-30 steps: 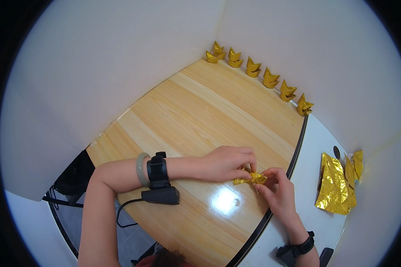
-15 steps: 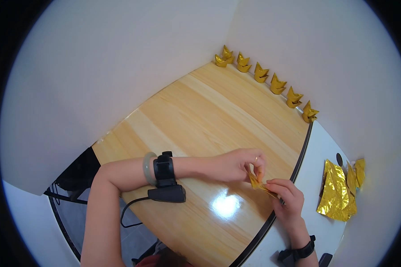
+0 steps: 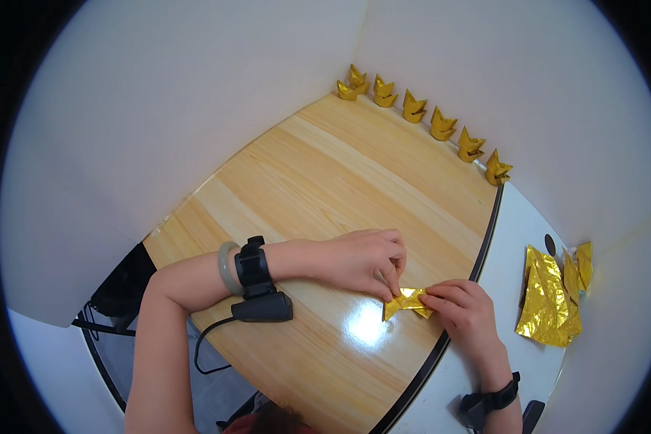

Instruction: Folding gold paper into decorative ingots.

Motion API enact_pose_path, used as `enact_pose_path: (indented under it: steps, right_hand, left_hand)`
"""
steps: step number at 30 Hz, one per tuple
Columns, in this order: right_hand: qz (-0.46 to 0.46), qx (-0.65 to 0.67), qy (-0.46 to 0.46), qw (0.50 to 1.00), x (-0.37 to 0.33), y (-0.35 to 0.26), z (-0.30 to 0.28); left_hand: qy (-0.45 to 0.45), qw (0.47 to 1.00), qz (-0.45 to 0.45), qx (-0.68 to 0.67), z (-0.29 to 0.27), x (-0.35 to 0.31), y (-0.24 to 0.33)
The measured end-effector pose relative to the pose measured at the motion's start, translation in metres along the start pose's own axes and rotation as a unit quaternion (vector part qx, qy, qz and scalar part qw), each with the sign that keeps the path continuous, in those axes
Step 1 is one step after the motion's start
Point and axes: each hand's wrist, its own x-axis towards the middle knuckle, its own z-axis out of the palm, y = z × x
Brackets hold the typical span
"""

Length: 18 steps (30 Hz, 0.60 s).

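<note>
Head view: your left hand [image 3: 367, 262] and right hand [image 3: 471, 316] pinch opposite ends of folded gold foil [image 3: 409, 298]; it's between them, over wooden tabletop [image 3: 318, 181], long axis roughly left-right, neither hand nearer.

Left grip [image 3: 369, 262] pinched, elbow [image 3: 160, 283] sharply bent; right grip [image 3: 471, 316] pinched.

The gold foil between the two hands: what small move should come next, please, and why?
Probably the left hand should press its end of the gold foil flatter, while the right hand steadies the other end. The hands touch opposite ends, and the foil looks creased, with lower corners sticking out.
</note>
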Motion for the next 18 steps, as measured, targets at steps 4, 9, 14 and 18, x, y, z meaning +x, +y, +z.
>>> enact_pose_path:
  steps: [4, 9, 14, 18]
  right_hand:
    - [0.096, 0.011, 0.005, 0.995, -0.01, 0.007, -0.006]
    - [0.345, 0.146, -0.035, 0.926, -0.015, 0.007, -0.013]
    - [0.34, 0.264, 0.021, 0.903, -0.009, -0.006, -0.009]
    - [0.252, 0.237, 0.055, 0.937, -0.003, -0.015, 0.006]
  left_hand:
    - [0.018, 0.998, 0.029, 0.058, 0.002, 0.002, 0.005]
    - [0.012, 0.997, 0.033, 0.072, 0.005, 0.002, 0.007]
    - [0.006, 0.999, 0.014, 0.046, 0.006, 0.001, 0.005]
    - [0.007, 0.999, 0.01, 0.047, 0.006, 0.001, 0.006]
